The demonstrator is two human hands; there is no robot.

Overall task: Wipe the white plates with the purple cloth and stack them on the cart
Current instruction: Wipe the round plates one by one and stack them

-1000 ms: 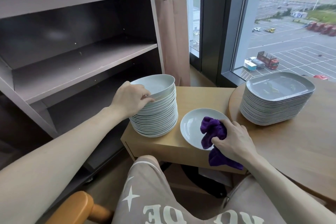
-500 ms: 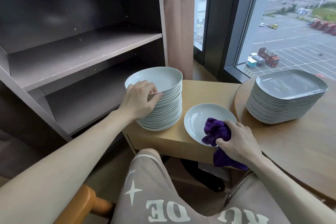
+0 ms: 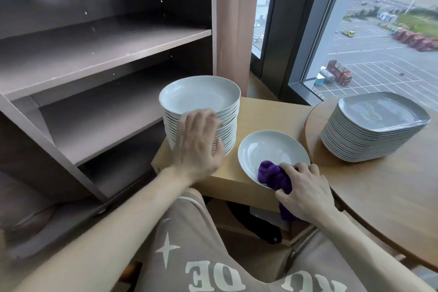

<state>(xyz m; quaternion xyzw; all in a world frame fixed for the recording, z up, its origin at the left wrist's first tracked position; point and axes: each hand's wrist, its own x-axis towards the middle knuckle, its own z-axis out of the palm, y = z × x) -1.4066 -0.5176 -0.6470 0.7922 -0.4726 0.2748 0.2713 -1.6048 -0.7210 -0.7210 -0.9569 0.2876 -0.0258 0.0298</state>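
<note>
Plate (image 3: pixel 267 147) right of stack (image 3: pixel 199 95) (cloth (image 3: pixel 272 174) inside)

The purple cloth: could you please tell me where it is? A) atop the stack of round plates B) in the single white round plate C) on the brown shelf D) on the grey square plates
B: the right hand grips the purple cloth in the single white round plate.

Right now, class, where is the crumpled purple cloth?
In the head view the purple cloth sits lower right, gripped by the right hand on the near edge of the lone white round plate, beside the tall plate stack.
</note>
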